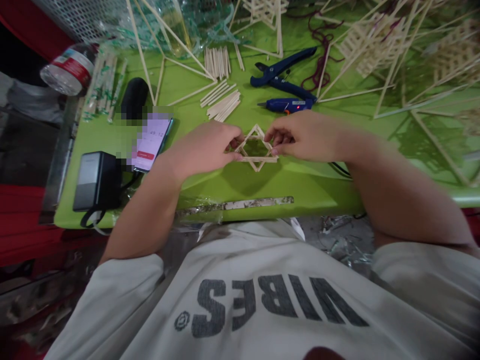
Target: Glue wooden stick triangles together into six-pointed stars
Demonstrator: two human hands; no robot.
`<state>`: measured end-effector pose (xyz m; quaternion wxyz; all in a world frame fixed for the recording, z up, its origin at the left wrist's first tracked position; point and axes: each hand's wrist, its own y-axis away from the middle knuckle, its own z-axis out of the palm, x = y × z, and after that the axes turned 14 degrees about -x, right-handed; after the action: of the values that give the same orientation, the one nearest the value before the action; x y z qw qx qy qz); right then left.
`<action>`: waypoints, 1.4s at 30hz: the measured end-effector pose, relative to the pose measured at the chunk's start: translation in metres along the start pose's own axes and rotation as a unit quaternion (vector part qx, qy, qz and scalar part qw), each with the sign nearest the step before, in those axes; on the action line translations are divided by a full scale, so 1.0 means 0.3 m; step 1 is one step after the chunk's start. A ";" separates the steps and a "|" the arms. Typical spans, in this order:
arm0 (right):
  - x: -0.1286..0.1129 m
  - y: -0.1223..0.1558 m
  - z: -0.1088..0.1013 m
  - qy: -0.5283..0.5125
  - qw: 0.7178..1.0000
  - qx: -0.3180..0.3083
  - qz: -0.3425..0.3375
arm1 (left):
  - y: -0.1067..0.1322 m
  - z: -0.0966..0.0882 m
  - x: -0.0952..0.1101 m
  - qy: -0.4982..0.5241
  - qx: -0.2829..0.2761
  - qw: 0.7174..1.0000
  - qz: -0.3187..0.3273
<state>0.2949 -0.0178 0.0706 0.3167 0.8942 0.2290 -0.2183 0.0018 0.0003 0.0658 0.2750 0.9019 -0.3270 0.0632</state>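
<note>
A small six-pointed star of thin wooden sticks (257, 160) is held between my two hands, just above the green table. My left hand (213, 145) pinches its left corner between thumb and fingers. On the opposite side, my right hand (296, 136) grips the right corner, its fingers curled. Beyond the right hand lies a blue glue gun (288, 104) with a small red light. Blue-handled cutters (281, 77) rest open behind it. Cut sticks (224, 105) lie in loose piles past my left hand, with a further bundle (217, 62) behind them.
A phone (155, 137), a black power bank (95, 180) and a dark cylinder (135, 95) are on the left of the green table (240, 210). A bottle (71, 67) lies at the far left. Larger stick frames (375, 50) and dark red string (318, 45) fill the back right.
</note>
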 end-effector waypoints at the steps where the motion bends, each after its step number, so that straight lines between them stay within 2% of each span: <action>1: 0.004 -0.002 0.001 0.000 1.000 0.000 -0.004 | 0.001 -0.002 0.002 -0.001 -0.001 1.000 0.001; 21: 0.022 -0.007 0.004 0.002 1.000 0.004 -0.015 | 0.009 -0.008 0.016 -0.007 -0.018 1.000 -0.009; 29: 0.017 0.000 -0.006 -0.009 1.000 0.002 -0.012 | 0.013 -0.002 -0.008 0.004 0.015 1.000 0.015; 33: 0.020 0.029 -0.022 -0.066 0.997 0.046 -0.012 | 0.023 -0.018 -0.006 -0.001 0.018 1.000 0.002; 37: 0.022 0.079 -0.038 -0.142 0.979 0.143 -0.028 | 0.031 -0.030 -0.015 0.027 0.073 0.997 -0.011; 40: 0.039 0.092 -0.055 -0.100 0.971 0.218 -0.005 | 0.034 -0.025 -0.023 0.030 0.080 0.996 0.003; 42: 0.069 0.075 -0.068 -0.024 0.969 0.237 0.061 | 0.034 -0.015 -0.024 0.020 0.062 0.997 0.036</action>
<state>0.3287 -0.0142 0.0842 0.1141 0.9503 0.1084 -0.2685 -0.0097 0.0004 0.0721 0.2229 0.9032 -0.3493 0.1115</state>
